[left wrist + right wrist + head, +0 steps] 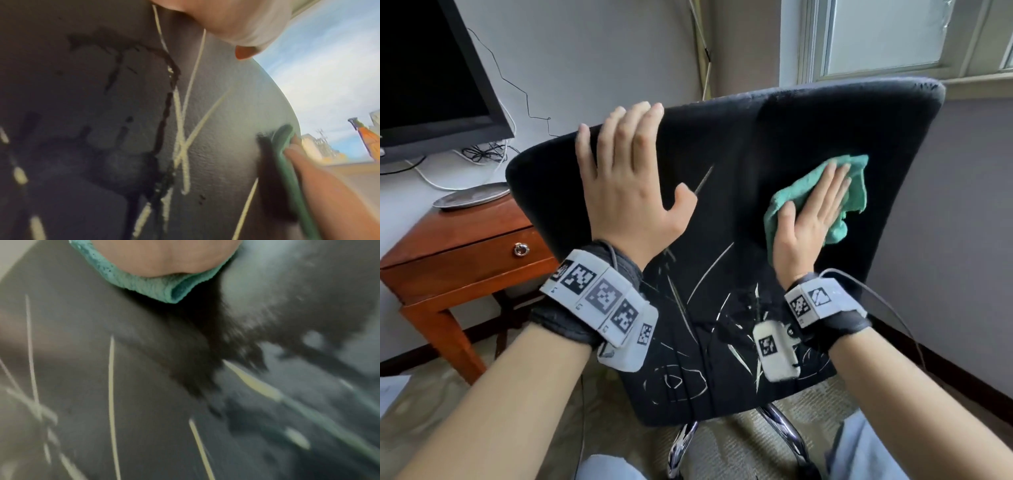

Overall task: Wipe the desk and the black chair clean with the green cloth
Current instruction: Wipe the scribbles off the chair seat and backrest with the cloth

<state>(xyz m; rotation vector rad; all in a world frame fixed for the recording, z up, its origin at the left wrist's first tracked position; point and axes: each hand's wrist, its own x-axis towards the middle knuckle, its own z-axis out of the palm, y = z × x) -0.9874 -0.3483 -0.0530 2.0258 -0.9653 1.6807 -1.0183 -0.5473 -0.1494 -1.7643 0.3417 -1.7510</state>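
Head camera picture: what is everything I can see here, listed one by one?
black chair: one, black with pale scribbled marks, centre
green cloth: one, green, pressed on the chair back, right
wooden side table: one, reddish brown, left
monitor: one, black, upper left
plate: one, silvery, on the side table
window: one, pale frame, upper right
left hand: one, flat on the chair back
right hand: one, flat on the cloth
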